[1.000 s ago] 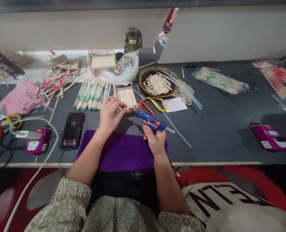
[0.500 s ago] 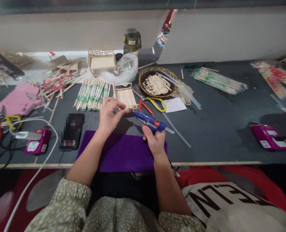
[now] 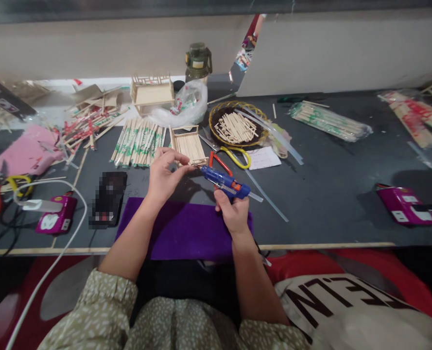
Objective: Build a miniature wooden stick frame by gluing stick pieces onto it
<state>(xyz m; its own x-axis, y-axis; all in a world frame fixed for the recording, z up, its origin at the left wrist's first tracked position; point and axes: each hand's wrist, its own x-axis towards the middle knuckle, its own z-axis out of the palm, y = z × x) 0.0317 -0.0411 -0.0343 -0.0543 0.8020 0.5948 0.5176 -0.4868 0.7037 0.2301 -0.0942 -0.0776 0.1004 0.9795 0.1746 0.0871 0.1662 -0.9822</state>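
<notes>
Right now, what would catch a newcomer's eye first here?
The blue glue gun in the right hand, pointing toward the left hand, likely stands out first. Next comes the purple cloth at the near edge of the table, then the basket of sticks beyond the glue gun.

A single view from the wearer's head, tipped forward and down over the table (image 3: pixel 328 204).
From here I see it peering past the wearer's own sleeves (image 3: pixel 115 291) and forearms (image 3: pixel 131 243), which enter at the bottom; the left hand (image 3: pixel 166 177) and right hand (image 3: pixel 233 209) sit close, near the middle, while the wide sweep runs back to the bottle (image 3: pixel 197 61) and pale wall (image 3: pixel 318 53).
</notes>
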